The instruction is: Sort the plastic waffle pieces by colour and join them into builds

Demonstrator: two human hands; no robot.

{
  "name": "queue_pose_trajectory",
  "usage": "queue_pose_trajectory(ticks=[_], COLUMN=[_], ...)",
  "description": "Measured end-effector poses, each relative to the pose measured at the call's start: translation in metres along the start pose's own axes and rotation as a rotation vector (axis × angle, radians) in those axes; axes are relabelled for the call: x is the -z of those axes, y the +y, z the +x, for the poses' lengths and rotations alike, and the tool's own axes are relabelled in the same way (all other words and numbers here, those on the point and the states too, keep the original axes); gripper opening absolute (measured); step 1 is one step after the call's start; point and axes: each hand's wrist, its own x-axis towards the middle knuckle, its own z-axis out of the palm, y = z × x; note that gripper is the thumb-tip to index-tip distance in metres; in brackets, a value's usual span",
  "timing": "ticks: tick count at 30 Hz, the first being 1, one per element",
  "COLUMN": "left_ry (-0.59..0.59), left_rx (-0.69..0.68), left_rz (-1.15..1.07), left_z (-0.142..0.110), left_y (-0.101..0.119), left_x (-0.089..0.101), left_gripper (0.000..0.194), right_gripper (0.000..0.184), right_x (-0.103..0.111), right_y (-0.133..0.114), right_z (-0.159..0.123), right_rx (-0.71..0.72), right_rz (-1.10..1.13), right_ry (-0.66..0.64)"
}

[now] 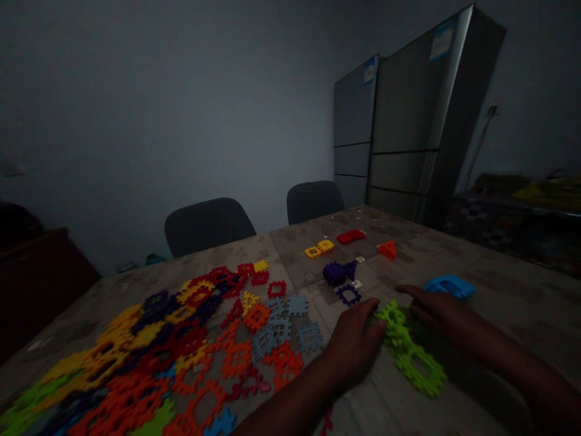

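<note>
Bright green interlocking plastic pieces (402,339) lie grouped on the table between my two hands. Just left of them is my left hand (356,339), thumb and forefinger apart and their tips at the edge of the green pieces. My right hand (433,312) hovers on the other side with its forefinger stretched out; some of its fingers are hidden in shadow. Past it sits a group of blue pieces (449,286). Farther back are a dark purple stack (334,274) and a purple square frame (348,295).
A large mixed pile of interlocking pieces (186,333) spreads over the left of the table. Small yellow (319,248), red (351,236) and orange groups (387,249) lie toward the back. Two dark chairs (206,224) and metallic cabinets (403,121) stand beyond.
</note>
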Motion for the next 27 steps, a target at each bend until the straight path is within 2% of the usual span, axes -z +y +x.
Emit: queue_pose_trajectory(ticks=[4, 6, 8, 13, 21, 27], left_ry=[0.052, 0.068, 0.075, 0.046, 0.002, -0.020], left_rx=[0.046, 0.063, 0.073, 0.062, 0.061, 0.040], left_rz=[0.016, 0.022, 0.027, 0.043, 0.044, 0.036], left_z=[-0.007, -0.010, -0.011, -0.016, -0.021, -0.019], left_y=[-0.009, -0.013, -0.015, -0.012, -0.006, -0.006], left_x=[0.004, 0.004, 0.004, 0.001, 0.002, 0.001], left_gripper=[0.055, 0.055, 0.053, 0.046, 0.051, 0.054], right_gripper=[0.060, 0.066, 0.074, 0.073, 0.068, 0.065], right_x=[0.005, 0.007, 0.010, 0.013, -0.003, -0.002], right_y=[0.008, 0.008, 0.007, 0.003, 0.003, -0.002], right_z=[-0.003, -0.004, -0.003, 0.006, 0.015, 0.017], right_rx=[0.165, 0.266, 0.308, 0.308, 0.331, 0.328], right_rz=[0.020, 0.045, 0.059, 0.061, 0.089, 0.072], right_ry=[-0.048, -0.108, -0.183, -0.321, -0.269, -0.277])
